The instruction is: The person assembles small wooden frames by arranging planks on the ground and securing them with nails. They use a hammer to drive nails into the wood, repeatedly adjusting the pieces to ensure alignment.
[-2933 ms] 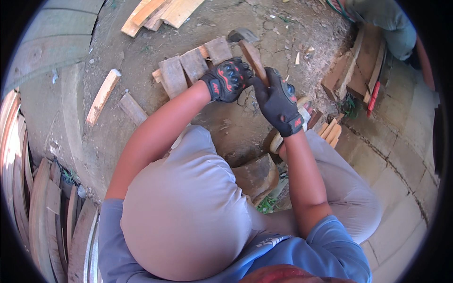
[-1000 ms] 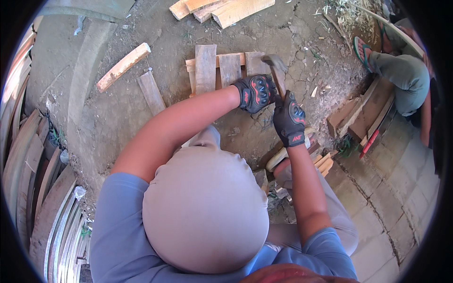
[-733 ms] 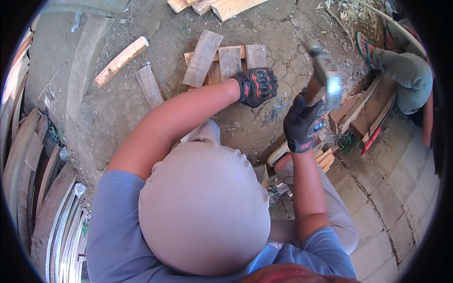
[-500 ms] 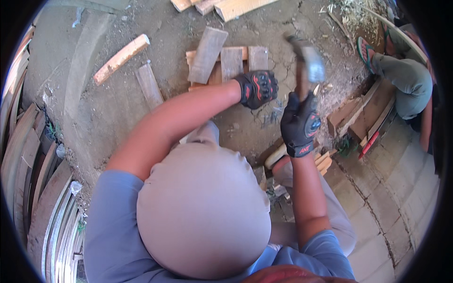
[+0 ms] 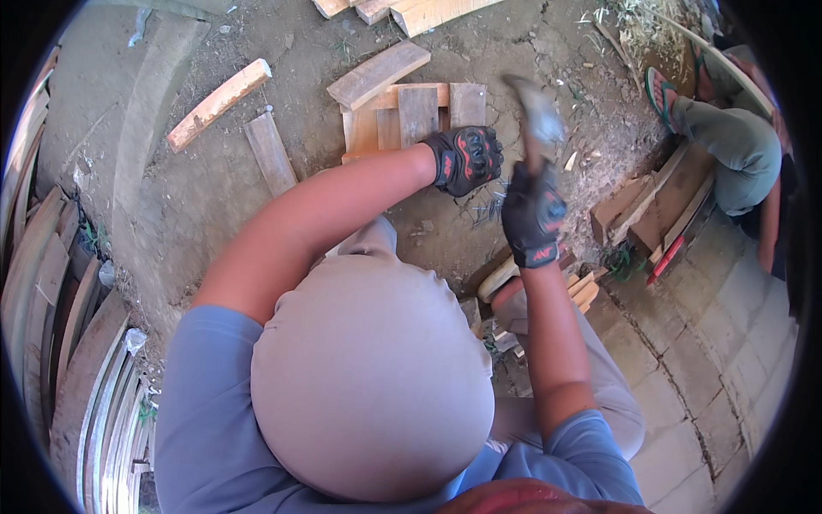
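My right hand point(image 5: 533, 214), in a black glove with red marks, is closed round the handle of a claw hammer point(image 5: 541, 118). The hammer's metal head is smeared by motion. Just left of it, my gloved left hand point(image 5: 467, 161) is closed at the near right corner of a small wooden frame of slats point(image 5: 419, 114); whatever its fingers hold is hidden. A loose grey-brown board point(image 5: 379, 74) lies slanted over the frame's far left corner. Below and right of my left hand, several nails point(image 5: 488, 210) are scattered on the dirt.
Two wood pieces point(image 5: 219, 104) point(image 5: 271, 152) lie left of the frame, and more planks point(image 5: 437, 13) lie beyond it. Curved boards point(image 5: 81, 368) are stacked at far left. A person's bent leg point(image 5: 728, 141) is at right, beside wooden blocks point(image 5: 646, 210) and a red-handled tool point(image 5: 666, 261).
The loose board on the frame has turned clockwise and shifted toward the far side, uncovering slats. My right hand and the hammer have moved slightly left. My left hand has barely moved.
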`<state>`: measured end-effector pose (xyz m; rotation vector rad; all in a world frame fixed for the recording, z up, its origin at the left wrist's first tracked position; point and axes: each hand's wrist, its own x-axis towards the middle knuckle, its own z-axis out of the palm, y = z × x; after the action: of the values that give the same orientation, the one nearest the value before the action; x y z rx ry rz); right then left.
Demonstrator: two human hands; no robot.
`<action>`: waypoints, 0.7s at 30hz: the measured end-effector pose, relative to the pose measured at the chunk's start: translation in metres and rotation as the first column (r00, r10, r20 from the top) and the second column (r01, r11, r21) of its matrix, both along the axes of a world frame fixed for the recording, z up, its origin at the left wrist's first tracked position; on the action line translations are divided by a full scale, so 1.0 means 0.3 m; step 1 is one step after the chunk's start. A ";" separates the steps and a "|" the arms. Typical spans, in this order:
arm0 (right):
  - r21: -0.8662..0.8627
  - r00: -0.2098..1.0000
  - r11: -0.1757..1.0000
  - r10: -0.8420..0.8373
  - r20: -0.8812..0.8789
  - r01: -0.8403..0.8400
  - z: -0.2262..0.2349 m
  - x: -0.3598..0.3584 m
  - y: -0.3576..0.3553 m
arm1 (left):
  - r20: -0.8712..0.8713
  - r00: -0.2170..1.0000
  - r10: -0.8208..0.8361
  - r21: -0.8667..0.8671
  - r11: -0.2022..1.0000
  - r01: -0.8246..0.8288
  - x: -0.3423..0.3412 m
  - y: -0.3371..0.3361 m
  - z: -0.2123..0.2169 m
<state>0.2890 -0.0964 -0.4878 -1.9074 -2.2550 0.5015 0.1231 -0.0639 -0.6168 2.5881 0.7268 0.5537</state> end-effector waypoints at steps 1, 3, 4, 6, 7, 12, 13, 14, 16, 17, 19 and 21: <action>-0.159 0.973 0.983 0.120 0.199 -0.089 -0.112 0.070 0.013 | 0.094 0.994 0.048 -0.005 0.999 -0.048 0.006 0.005 -0.006; -0.134 0.988 0.990 0.061 0.144 -0.042 -0.023 0.022 0.003 | -0.087 0.994 -0.059 -0.064 0.997 0.054 0.004 -0.010 0.016; -0.114 0.994 0.993 0.046 0.102 -0.035 0.020 0.003 0.026 | -0.190 0.977 -0.099 -0.093 0.992 0.083 0.004 0.022 0.027; 0.146 0.988 0.989 0.018 -0.153 0.005 0.085 -0.025 0.000 | -0.140 0.987 -0.082 -0.039 0.996 0.077 0.000 0.009 -0.016; 0.154 0.989 0.986 0.084 -0.121 -0.065 0.092 -0.007 0.001 | -0.180 0.977 -0.114 -0.060 0.993 0.105 -0.008 0.020 0.014; -0.165 0.974 0.985 0.079 0.214 -0.043 -0.076 0.039 0.019 | 0.038 0.999 -0.005 -0.040 0.999 0.006 0.003 0.004 -0.017; -0.172 0.983 0.985 0.051 0.177 -0.020 -0.039 0.027 0.029 | -0.079 0.995 -0.060 -0.058 0.997 0.056 -0.005 0.014 0.015; -0.180 0.990 0.984 0.024 0.140 0.002 0.002 0.013 0.036 | -0.193 0.974 -0.117 -0.080 0.991 0.103 -0.013 0.029 0.043; 0.031 0.998 0.998 -0.063 -0.023 0.063 0.096 -0.030 0.023 | -0.200 0.973 -0.119 -0.086 0.991 0.103 0.004 0.008 0.030; 0.092 0.995 0.996 0.007 -0.095 0.002 0.109 -0.021 0.000 | -0.187 0.975 -0.119 -0.102 0.990 0.101 0.004 -0.008 0.014; 0.142 0.996 0.989 0.055 -0.072 -0.044 0.032 0.030 0.000 | -0.161 0.982 -0.103 -0.051 0.994 0.096 -0.002 0.028 0.008; -0.242 0.969 0.969 0.103 0.223 -0.047 -0.086 0.050 -0.008 | -0.239 0.957 -0.163 -0.150 0.980 0.129 0.006 0.022 0.022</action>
<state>0.3039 -0.0986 -0.5136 -2.0979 -2.5243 0.6087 0.1250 -0.0572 -0.6103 2.5849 0.6188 0.1277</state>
